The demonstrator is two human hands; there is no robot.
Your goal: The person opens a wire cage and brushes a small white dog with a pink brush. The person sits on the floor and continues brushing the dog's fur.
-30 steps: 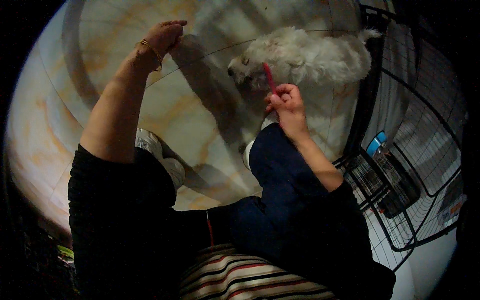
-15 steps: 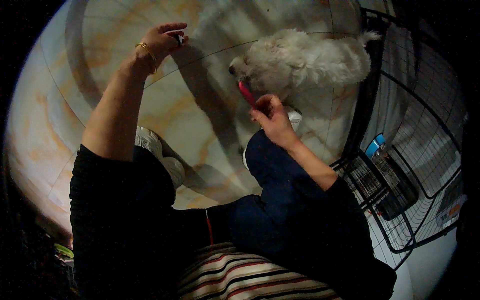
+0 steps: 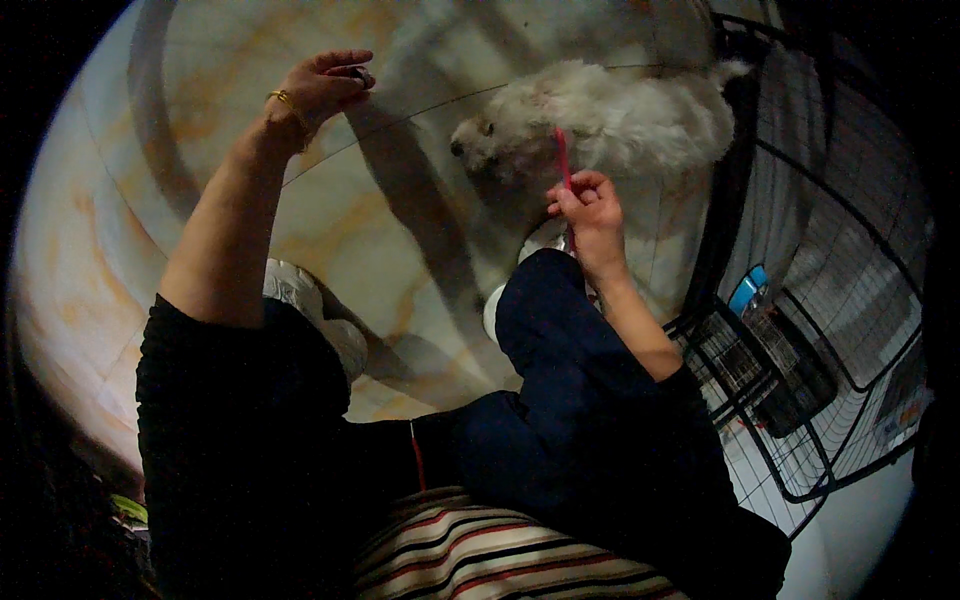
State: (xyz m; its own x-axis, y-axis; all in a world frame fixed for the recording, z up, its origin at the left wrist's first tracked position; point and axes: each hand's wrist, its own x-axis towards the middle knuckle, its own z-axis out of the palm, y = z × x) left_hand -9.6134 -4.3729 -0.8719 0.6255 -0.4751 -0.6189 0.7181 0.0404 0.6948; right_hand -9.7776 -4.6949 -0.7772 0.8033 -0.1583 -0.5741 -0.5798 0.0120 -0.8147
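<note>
A small white fluffy dog (image 3: 640,120) stands on the marbled floor, its head to the left. My right hand (image 3: 594,215) pinches a slim pink tool (image 3: 562,155), comb-like in shape. The tool's upper end lies against the fur behind the dog's head; whether it has teeth does not show. Out to the left of the dog, my left hand (image 3: 325,88) is held in the air, apart from it. The index finger stretches out while the other fingers curl around something small and dark. A gold bracelet (image 3: 290,102) circles that wrist.
A black wire cage (image 3: 800,320) stands at the right, close behind the dog's tail, with a blue item (image 3: 748,290) attached. My white shoes (image 3: 300,290) rest on the tiled floor (image 3: 400,260). Striped cloth (image 3: 500,550) shows below my lap.
My right hand has moved right and slightly up, carrying the pink tool from beside the dog's muzzle to behind its head. The dog's head has shifted slightly; my left hand stays nearly still.
</note>
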